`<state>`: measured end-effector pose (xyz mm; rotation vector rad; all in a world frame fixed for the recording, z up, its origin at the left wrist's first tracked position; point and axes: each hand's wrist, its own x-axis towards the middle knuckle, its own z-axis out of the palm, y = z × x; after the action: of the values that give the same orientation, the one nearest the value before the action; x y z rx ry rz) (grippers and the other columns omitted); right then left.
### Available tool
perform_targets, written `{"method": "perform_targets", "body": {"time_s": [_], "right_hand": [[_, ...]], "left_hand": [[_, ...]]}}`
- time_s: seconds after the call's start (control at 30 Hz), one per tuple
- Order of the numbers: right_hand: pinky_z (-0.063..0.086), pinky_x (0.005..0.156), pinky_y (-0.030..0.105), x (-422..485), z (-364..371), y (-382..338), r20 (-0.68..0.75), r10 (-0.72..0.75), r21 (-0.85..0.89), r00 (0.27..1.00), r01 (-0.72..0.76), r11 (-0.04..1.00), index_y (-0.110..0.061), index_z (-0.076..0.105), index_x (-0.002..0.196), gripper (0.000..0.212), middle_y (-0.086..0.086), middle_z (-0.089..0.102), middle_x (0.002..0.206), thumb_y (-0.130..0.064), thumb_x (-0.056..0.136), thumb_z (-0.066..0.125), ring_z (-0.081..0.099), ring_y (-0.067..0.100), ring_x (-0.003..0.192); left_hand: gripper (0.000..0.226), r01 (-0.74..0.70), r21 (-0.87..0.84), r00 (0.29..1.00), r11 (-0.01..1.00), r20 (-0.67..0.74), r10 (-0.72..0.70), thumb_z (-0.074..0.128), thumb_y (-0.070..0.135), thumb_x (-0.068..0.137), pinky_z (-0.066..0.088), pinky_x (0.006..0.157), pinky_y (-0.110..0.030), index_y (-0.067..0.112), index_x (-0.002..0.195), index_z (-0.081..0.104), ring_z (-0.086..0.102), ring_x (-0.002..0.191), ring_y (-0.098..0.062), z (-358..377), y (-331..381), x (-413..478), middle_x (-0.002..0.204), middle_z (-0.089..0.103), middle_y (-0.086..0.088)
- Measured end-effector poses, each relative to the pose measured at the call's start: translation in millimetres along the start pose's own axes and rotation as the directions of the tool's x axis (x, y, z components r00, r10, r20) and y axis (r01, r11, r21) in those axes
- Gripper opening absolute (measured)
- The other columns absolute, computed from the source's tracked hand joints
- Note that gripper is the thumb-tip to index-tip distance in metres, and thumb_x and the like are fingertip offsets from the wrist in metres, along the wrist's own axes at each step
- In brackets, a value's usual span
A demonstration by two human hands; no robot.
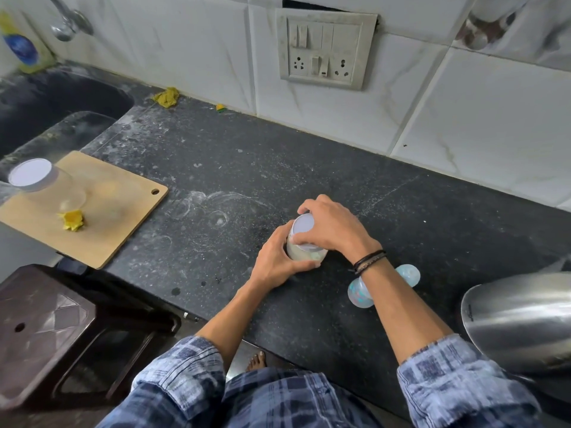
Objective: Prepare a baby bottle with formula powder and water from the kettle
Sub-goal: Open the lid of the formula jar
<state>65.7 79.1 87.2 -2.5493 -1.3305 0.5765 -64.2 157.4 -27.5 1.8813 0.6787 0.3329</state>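
1. The dark kitchen counter (pixel 278 168) holds an upright powder jar (pixel 304 254).
2. The left hand (pixel 278 257) wraps its body; the right hand (pixel 333 230) grips its lid (pixel 304 223) from above.
3. The baby bottle (pixel 360 293) lies sideways under the right wrist.

Glossy steel kettle (pixel 522 322); matt speckled stone counter (pixel 278 156); smooth wooden board (pixel 102 211).

Kettle (pixel 522 322) crowds right; cutting board (pixel 92 211) far left

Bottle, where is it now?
Head view, right side: the bottle lies on the counter under the right forearm, between the jar and the kettle.
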Motion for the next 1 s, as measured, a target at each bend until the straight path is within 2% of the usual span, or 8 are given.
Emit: {"method": "perform_targets", "body": {"time_s": [0.13, 0.3, 0.4, 0.5, 0.67, 0.77, 0.87, 1.0], "right_hand": [[0.047, 0.092, 0.038, 0, -1, -3, 0.119, -0.099, 0.044, 0.988, 0.094, 0.995, -0.036, 0.049, 0.142, 0.077, -0.006, 0.043, 0.129, -0.025, 0.073, 0.08, 0.047, 0.022, 0.124], [0.046, 0.089, 0.039, -4, 3, 0, 0.05, -0.046, -0.013, 0.998, 0.046, 0.999, -0.034, 0.045, 0.147, 0.085, -0.002, 0.041, 0.139, -0.045, 0.073, 0.086, 0.045, 0.023, 0.125], [0.044, 0.086, 0.035, -4, 2, 1, 0.052, -0.078, -0.027, 0.996, 0.08, 0.996, -0.032, 0.048, 0.143, 0.075, -0.004, 0.044, 0.135, -0.026, 0.077, 0.082, 0.044, 0.024, 0.126], [0.048, 0.101, 0.043, -4, -3, -2, 0.155, -0.125, 0.018, 0.98, 0.124, 0.992, -0.036, 0.041, 0.149, 0.09, -0.008, 0.039, 0.143, -0.013, 0.072, 0.082, 0.036, 0.022, 0.133], [0.049, 0.096, 0.044, -4, 0, 1, 0.045, -0.039, 0.041, 0.998, 0.037, 0.998, -0.034, 0.044, 0.148, 0.087, -0.005, 0.039, 0.143, -0.045, 0.074, 0.089, 0.044, 0.024, 0.13], [0.044, 0.088, 0.036, -3, 1, 2, 0.055, -0.053, 0.042, 0.997, 0.051, 0.998, -0.032, 0.051, 0.14, 0.071, -0.005, 0.046, 0.134, -0.032, 0.078, 0.085, 0.046, 0.023, 0.125], [0.044, 0.094, 0.034, -4, -2, 2, 0.135, -0.111, 0.059, 0.985, 0.104, 0.993, -0.032, 0.05, 0.143, 0.077, -0.007, 0.041, 0.141, -0.014, 0.075, 0.081, 0.038, 0.021, 0.13], [0.049, 0.096, 0.043, -6, 0, 1, 0.089, -0.054, 0.046, 0.995, 0.05, 0.998, -0.032, 0.046, 0.146, 0.084, -0.005, 0.037, 0.143, -0.036, 0.073, 0.089, 0.039, 0.021, 0.129]], "left_hand": [[0.095, 0.01, -0.005, 1.0, 1.0, 0.009, -0.01, 0.091, 0.056, 0.058, 0.052, 0.1, -0.043, 0.044, 0.141, 0.046, 0.059, 0.117, -0.003, -1, -3, 1, 0.129, 0.058, 0.023], [0.094, 0.011, 0.002, 1.0, 1.0, 0.015, -0.011, 0.091, 0.059, 0.058, 0.054, 0.098, -0.042, 0.048, 0.14, 0.045, 0.059, 0.116, 0.0, 1, -6, 2, 0.128, 0.057, 0.026], [0.097, 0.004, 0.001, 1.0, 1.0, 0.009, -0.004, 0.091, 0.061, 0.057, 0.053, 0.101, -0.041, 0.046, 0.141, 0.046, 0.058, 0.118, 0.0, 2, -5, 3, 0.129, 0.057, 0.027], [0.098, -0.001, 0.008, 1.0, 1.0, 0.004, 0.001, 0.09, 0.063, 0.056, 0.052, 0.102, -0.041, 0.045, 0.142, 0.046, 0.057, 0.12, 0.001, 2, -7, 4, 0.13, 0.056, 0.027], [0.094, -0.001, 0.002, 1.0, 1.0, 0.001, 0.001, 0.091, 0.061, 0.056, 0.054, 0.097, -0.041, 0.05, 0.138, 0.045, 0.059, 0.115, 0.002, 2, -8, 3, 0.126, 0.057, 0.028], [0.095, 0.0, -0.005, 1.0, 1.0, 0.005, 0.0, 0.091, 0.06, 0.056, 0.054, 0.099, -0.043, 0.048, 0.139, 0.046, 0.06, 0.117, -0.002, 3, -9, 4, 0.128, 0.057, 0.026], [0.096, -0.01, 0.007, 1.0, 1.0, 0.004, 0.01, 0.09, 0.062, 0.056, 0.052, 0.102, -0.043, 0.047, 0.14, 0.045, 0.058, 0.12, -0.002, 2, -8, 5, 0.13, 0.056, 0.026], [0.096, -0.007, -0.009, 1.0, 1.0, 0.009, 0.007, 0.091, 0.06, 0.057, 0.053, 0.099, -0.044, 0.045, 0.14, 0.047, 0.059, 0.117, -0.002, 3, -10, 5, 0.128, 0.057, 0.025]]}}
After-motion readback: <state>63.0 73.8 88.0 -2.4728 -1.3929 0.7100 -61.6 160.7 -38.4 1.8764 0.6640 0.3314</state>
